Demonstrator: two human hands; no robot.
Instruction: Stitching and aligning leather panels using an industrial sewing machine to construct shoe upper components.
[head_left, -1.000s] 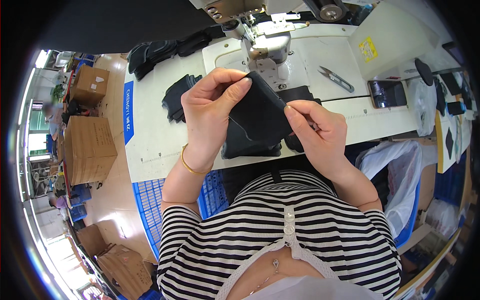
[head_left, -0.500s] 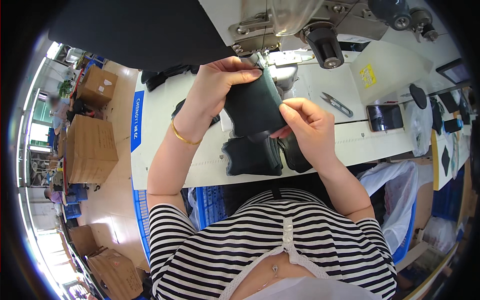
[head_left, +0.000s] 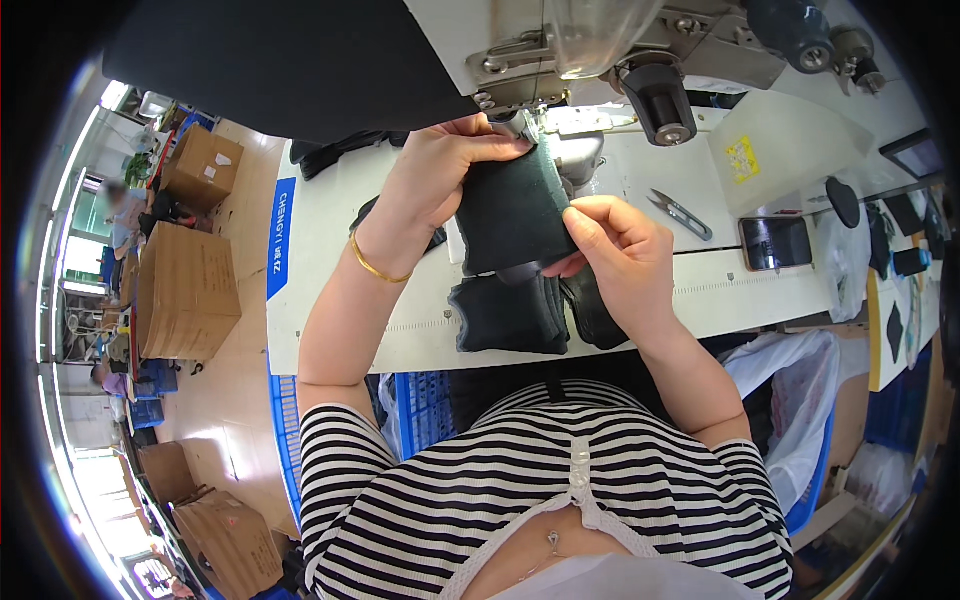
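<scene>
Head view: 2 hands on 1 black fabric piece [head_left: 515, 215]. Left hand [head_left: 428, 175] pinches its top corner, thumb and fingers [head_left: 497, 148] right by the needle area of 1 sewing machine [head_left: 528, 122]; can't tell if the corner is under the foot. Right hand [head_left: 628, 258] pinches the right edge lower down. That edge runs fairly straight between the two grips; bottom edge hangs just over a front stack.

Front stacks: 2, black cut pieces [head_left: 508, 315] plus a darker pile [head_left: 592, 310] beside it, partly behind the right hand. Layers not countable. More black pieces at far left [head_left: 335, 152], count unclear.

1 pair of thread snips [head_left: 682, 215], 1 phone [head_left: 777, 243], both right of the right hand, not touching it. White tabletop [head_left: 410, 340] shows between right wrist and phone, and left of the front stack as far as the left forearm. Front stacks sit close to the front edge. Machine head limits room above the left hand; right side has more.
</scene>
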